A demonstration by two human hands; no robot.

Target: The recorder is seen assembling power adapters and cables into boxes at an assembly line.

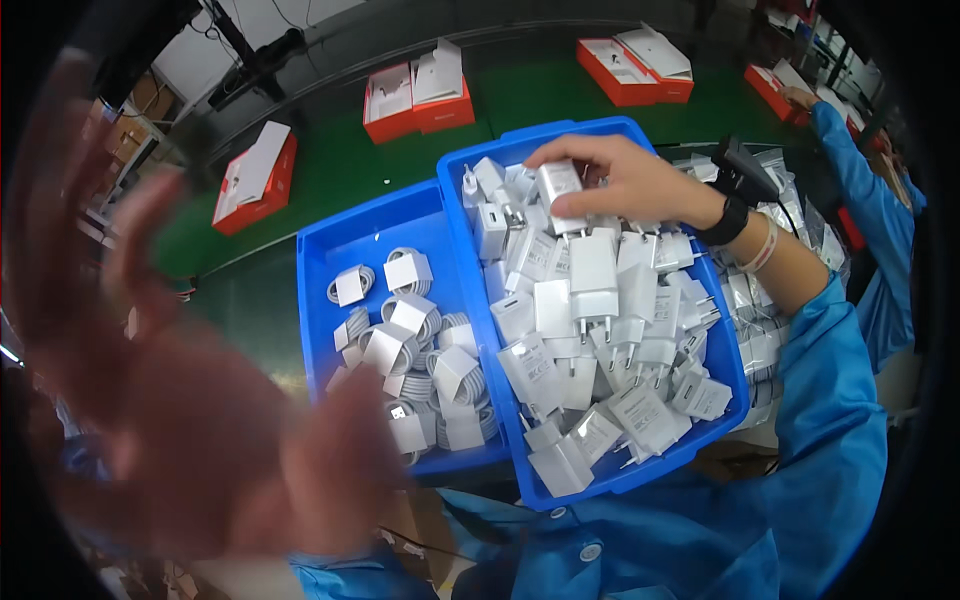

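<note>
Over the far part of a blue bin (618, 487) heaped with white two-pin wall chargers (592, 270), my right hand (625, 180) pinches one white charger (560, 190) between thumb and fingers. A dark watch and a light band circle that wrist. My left hand (220, 430) is large and blurred at the left, close to the camera, its fingers spread with nothing seen in them. It covers part of the lower left. Beside it, a second blue bin (335, 235) holds several coiled white cables (410, 315) in paper wraps.
Open red boxes with white inserts, one at the left (258, 180), one in the middle (418, 95) and one farther right (637, 68), stand on a green belt (520, 85). A black handheld device (745, 170) lies by bagged items (750, 330). Another person's blue sleeve (865, 190) reaches toward a red box.
</note>
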